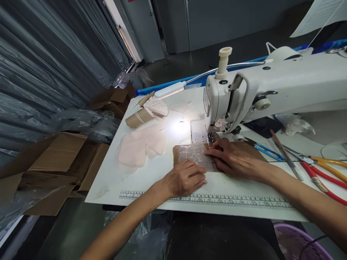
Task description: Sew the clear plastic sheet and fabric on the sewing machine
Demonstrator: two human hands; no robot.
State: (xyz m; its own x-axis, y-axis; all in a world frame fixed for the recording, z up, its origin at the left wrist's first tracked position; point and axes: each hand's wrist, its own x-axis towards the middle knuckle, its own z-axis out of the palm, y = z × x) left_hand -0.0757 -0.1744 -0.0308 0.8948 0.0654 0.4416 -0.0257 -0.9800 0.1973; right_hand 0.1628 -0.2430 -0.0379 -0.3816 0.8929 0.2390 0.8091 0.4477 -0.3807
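A small piece of sheer lace fabric (193, 154) lies on a brown pad in front of the needle of a white sewing machine (271, 90). My left hand (184, 178) rests flat on the near edge of the lace. Just below the presser foot (210, 137), my right hand (235, 159) presses the lace down with its fingers pointing left. Neither hand grips anything; both lie on the fabric.
A stack of pale pink cut pieces (142, 146) lies left of the lace on the white table (114, 180). A cardboard roll with lace trim (146, 112) sits behind it. Scissors and red-handled tools (311, 166) lie at right. Cardboard boxes (54, 162) stand left.
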